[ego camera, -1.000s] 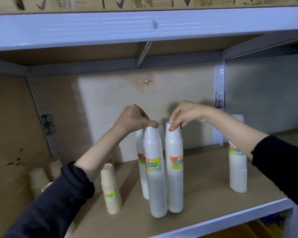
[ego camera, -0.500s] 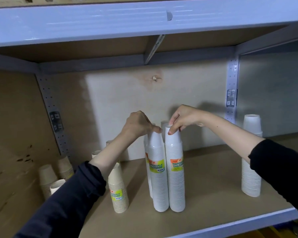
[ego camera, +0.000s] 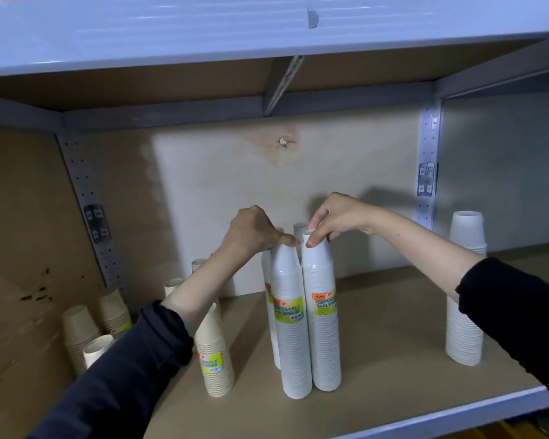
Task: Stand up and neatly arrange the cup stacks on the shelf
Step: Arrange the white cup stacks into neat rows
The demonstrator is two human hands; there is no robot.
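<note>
Shelf point(ego camera: 377, 327) board, mid-front: 2 tall white cup stacks upright, touching. Left hand point(ego camera: 254, 232) fingers pinched on top of left white stack point(ego camera: 293, 337); right hand point(ego camera: 336, 217) fingers pinched on top of right white stack point(ego camera: 324, 331). Third white stack just behind. Short tan stack point(ego camera: 214, 359) upright, left. Lone white stack point(ego camera: 465, 299) upright, far right.

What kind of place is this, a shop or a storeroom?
Probably a storeroom or shop stockroom. The metal shelf has bare board decks and perforated uprights, and it holds wrapped, labelled cup stacks in bulk. Both hands are steadying two stacks.
</note>
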